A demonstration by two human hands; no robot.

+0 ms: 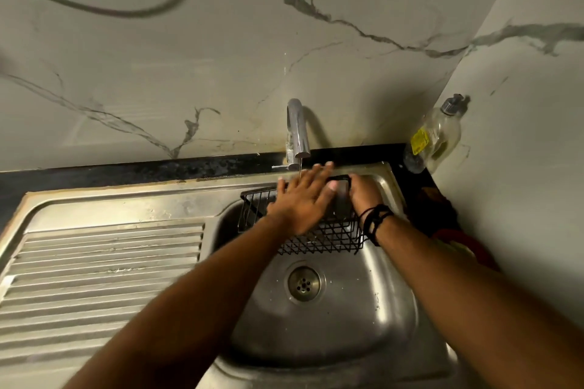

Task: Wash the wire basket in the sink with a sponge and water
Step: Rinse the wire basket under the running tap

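The right hand is gripping the wire basket over the sink, while the left hand is lying spread-fingered across it under the trickle; better to be turning it slowly.

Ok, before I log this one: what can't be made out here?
Head view only:
- A sponge: none visible; the left hand lies flat over the wire basket and hides what is beneath.
- Right hand: its fingers curl at the basket's far rim, but the left hand's fingertips cover the grip.
- Bottle label: too small to read.
- Red item beside the sink: dark, partly behind the right forearm.
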